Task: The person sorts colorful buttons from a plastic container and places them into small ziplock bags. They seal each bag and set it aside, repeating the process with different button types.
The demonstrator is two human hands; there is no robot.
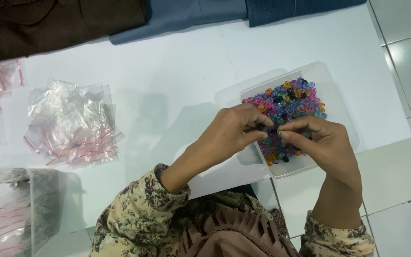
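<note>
Beads (286, 102), tiny, light, slippery plastic (best pinched by their edges), fill a clear tub (343, 119); left hand (229, 131) and right hand (322, 138) meet fingertip-to-fingertip, pinching one.

Both hands, the left hand (229, 133) and right hand (327, 143), meet fingertip to fingertip over the clear plastic square tub (341, 102) of small coloured rings (286, 102), blocking its near half; only the far corner stays reachable from above. Between the tub and the heap of small clear zip bags with red strips (72, 123) lies a wide bare stretch of white sheet (167, 85), open to pass. Folded brown, grey and blue cloths (177, 14) close the far edge. More bags (5, 214) crowd the near left corner.
</note>
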